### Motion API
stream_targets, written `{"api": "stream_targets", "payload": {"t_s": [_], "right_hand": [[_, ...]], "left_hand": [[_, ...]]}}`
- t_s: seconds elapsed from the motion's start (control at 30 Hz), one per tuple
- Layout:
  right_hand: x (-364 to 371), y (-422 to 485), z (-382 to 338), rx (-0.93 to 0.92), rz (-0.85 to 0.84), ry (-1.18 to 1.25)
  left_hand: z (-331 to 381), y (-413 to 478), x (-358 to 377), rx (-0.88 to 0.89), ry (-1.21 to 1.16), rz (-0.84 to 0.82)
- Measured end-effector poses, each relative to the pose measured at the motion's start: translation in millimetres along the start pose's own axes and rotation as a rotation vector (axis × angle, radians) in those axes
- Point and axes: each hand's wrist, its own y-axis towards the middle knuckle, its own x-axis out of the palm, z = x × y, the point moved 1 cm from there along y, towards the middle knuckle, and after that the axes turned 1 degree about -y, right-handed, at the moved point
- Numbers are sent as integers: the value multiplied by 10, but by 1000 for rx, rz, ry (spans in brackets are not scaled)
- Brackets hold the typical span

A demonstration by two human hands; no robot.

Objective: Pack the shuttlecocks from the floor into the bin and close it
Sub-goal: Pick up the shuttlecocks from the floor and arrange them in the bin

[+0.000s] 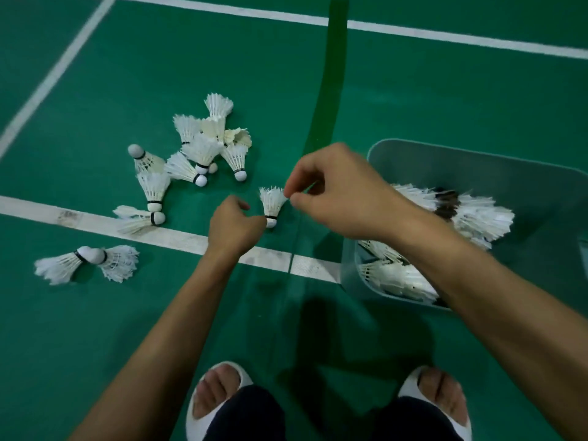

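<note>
My right hand (334,192) pinches the shuttlecock (272,202) by its feather tips just left of the bin (461,173), left hand (235,224) curled at its cork, grip unclear, and this thin pinch could slip, dropping it short.

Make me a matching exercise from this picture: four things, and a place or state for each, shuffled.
Things:
1 bin
2 right hand
3 cork-to-cork shuttlecock pair
4 sandals

Places or states:
A bottom edge, on feet
B floor, far left
C right side, partly filled
D pinching feathers of the held shuttlecock

Pairs: 1-C, 2-D, 3-B, 4-A.
</note>
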Motion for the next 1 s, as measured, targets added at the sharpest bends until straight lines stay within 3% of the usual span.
{"api": "stream_targets", "payload": {"t_s": [0.1,0.17,0.3,0.4,0.53,0.87,1.0], "right_hand": [[39,220,46,-51,-302,-155],[82,461,90,-5,-467,-296],[296,1006,33,0,-668,-575],[469,1310,-49,-38,-755,-690],[636,1528,-42,2,-874,-762],[785,1478,80,65,-929,-662],[724,1405,36,55,-823,-594]], "left_hand": [[-160,355,-107,-202,-47,-50],[-234,584,-241,-270,-87,36],[-273,884,-471,-58,97,359],[-252,1126,-438,54,288,357],[-225,1388,-244,136,271,372],[-220,1447,-71,280,165,647],[-103,1484,-102,287,123,553]]}}
